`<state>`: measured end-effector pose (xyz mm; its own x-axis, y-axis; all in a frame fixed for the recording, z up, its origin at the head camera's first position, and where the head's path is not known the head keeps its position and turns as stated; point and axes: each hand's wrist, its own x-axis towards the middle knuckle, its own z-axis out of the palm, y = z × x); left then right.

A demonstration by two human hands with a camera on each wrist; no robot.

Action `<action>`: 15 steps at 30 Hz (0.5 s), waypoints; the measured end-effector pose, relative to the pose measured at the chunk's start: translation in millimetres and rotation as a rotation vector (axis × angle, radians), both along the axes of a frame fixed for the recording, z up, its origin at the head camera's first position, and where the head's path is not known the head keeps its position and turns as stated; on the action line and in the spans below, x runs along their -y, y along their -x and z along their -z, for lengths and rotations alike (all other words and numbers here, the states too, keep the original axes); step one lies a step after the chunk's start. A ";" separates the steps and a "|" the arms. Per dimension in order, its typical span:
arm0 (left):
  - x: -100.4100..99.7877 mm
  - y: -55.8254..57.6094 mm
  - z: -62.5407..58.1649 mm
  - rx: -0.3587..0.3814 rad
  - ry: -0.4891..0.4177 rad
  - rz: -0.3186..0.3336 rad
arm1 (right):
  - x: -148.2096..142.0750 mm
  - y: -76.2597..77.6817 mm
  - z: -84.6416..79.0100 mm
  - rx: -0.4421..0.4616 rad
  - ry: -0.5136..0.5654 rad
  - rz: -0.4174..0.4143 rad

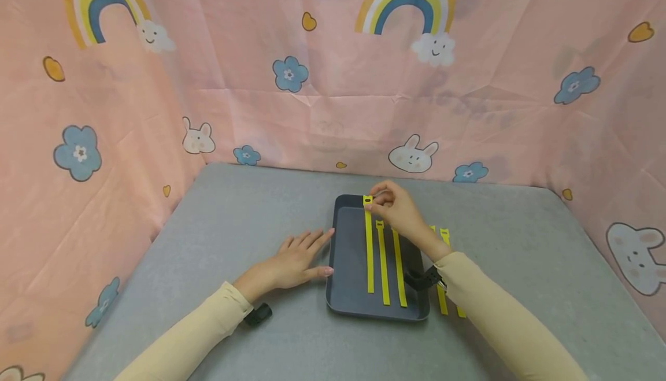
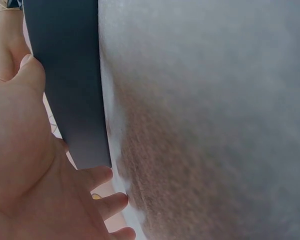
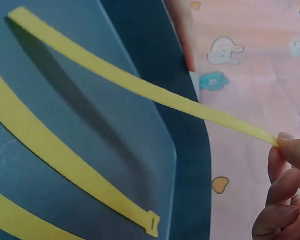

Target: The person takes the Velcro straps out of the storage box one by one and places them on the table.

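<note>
My right hand pinches the slotted end of a yellow hook-and-loop cable tie between thumb and finger. That end is raised above the tray's far rim, while the tail slopes down to the floor of the dark grey tray. Two more yellow ties lie lengthwise in the tray: a middle tie and a right-hand tie, partly hidden by my right hand. My left hand is spread, its thumb and index fingertips touching the tray's left side. In the left wrist view the tray's outer wall shows beside the thumb.
Right of the tray, yellow cable ties lie on the grey table, partly covered by my right forearm. A pink printed curtain encloses the table at the back and both sides.
</note>
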<state>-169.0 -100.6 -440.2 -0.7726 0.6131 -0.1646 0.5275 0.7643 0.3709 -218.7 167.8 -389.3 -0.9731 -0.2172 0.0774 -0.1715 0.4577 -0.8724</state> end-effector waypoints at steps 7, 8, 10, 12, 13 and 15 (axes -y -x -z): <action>0.1 0.8 1.0 0.000 -0.005 -0.004 | 3.0 -12.1 -23.2 0.008 0.039 0.001; 0.2 0.8 1.1 -0.002 -0.006 -0.004 | 1.9 -11.5 -22.7 0.011 0.048 0.002; 0.2 1.0 1.1 -0.003 -0.005 -0.003 | -1.1 -8.3 -19.5 0.016 0.065 0.005; 0.2 1.1 1.1 -0.003 0.001 -0.001 | -4.5 -5.1 -15.6 0.021 0.082 0.009; 0.2 1.0 1.0 -0.003 0.003 0.001 | -6.0 -3.3 -13.7 0.022 0.083 0.014; 0.1 0.8 0.7 -0.002 -0.002 0.004 | -8.0 -2.0 -12.8 0.014 0.081 0.016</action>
<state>-169.8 -100.7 -440.9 -0.7707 0.6163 -0.1621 0.5311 0.7618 0.3710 -216.8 175.8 -376.5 -0.9775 -0.1952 0.0802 -0.1522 0.3884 -0.9088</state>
